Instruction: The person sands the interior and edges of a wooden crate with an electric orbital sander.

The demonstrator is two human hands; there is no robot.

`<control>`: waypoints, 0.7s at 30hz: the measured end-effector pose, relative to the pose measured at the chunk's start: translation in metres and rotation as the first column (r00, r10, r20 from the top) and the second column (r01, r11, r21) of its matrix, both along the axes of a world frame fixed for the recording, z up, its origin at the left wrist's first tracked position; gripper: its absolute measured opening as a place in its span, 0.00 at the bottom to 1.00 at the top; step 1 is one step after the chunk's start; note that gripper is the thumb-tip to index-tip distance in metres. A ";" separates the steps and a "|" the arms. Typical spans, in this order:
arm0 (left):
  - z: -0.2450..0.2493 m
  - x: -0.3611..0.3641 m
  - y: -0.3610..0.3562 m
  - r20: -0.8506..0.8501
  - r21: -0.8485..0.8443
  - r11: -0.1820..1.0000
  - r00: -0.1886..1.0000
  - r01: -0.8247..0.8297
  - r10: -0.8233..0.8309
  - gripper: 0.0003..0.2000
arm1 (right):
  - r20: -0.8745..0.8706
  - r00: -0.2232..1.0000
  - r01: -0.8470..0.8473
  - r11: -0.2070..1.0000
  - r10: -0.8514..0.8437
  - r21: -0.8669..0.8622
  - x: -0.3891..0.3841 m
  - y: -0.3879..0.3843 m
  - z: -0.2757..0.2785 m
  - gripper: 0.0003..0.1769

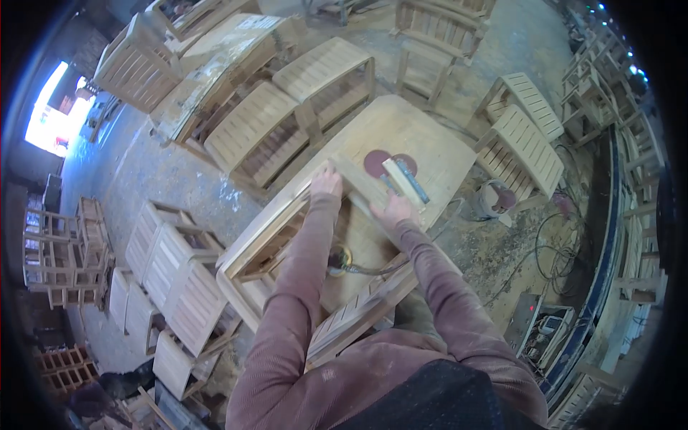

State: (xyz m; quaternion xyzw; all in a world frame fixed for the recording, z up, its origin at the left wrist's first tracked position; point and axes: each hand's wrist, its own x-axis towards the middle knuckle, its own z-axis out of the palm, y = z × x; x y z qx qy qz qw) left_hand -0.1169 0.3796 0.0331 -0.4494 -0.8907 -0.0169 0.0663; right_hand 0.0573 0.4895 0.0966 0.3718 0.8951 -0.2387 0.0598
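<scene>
A wooden chair frame (247, 287) lies on the plywood table (437, 136), its slats facing my body. My left hand (327, 182) is closed on the frame's far corner. My right hand (395, 211) grips the same frame's far rail (356, 181) further right. Just beyond my right hand are dark red sanding discs (378, 163), a pale wooden strip (403, 182) and a blue strip (413, 182). Inside the frame, below my hands, sits a round tool (340, 258) with a dark hose.
Slatted wooden chairs (251, 129) stand beyond the table, with more chairs (172, 269) at the left. A white bucket (494, 198) and coiled hoses (555, 251) are on the floor at the right. An open metal box (541, 322) lies at the lower right.
</scene>
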 end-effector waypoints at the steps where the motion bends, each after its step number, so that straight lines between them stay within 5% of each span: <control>1: -0.006 0.002 0.006 -0.007 0.025 1.000 1.000 0.017 -0.017 0.12 | -0.009 1.000 -0.007 1.000 0.007 -0.006 0.001 0.001 0.001 0.37; 3: -0.017 0.009 -0.004 -0.064 0.197 0.977 0.993 -0.083 0.098 0.13 | -0.033 0.999 0.002 1.000 -0.002 0.005 0.005 0.000 -0.005 0.37; 9: -0.016 0.021 0.004 -0.115 0.249 0.954 0.974 -0.164 0.197 0.15 | -0.031 0.999 -0.041 0.999 0.042 0.010 0.006 0.003 -0.011 0.38; 14: -0.012 0.021 -0.005 -0.090 0.098 0.984 0.984 -0.147 0.155 0.16 | -0.007 0.999 -0.047 0.999 0.047 -0.008 0.008 0.002 -0.009 0.37; 21: -0.013 0.025 -0.014 -0.181 0.127 0.986 0.975 -0.105 0.127 0.15 | -0.024 0.997 -0.079 0.997 0.079 0.014 0.007 0.008 -0.021 0.36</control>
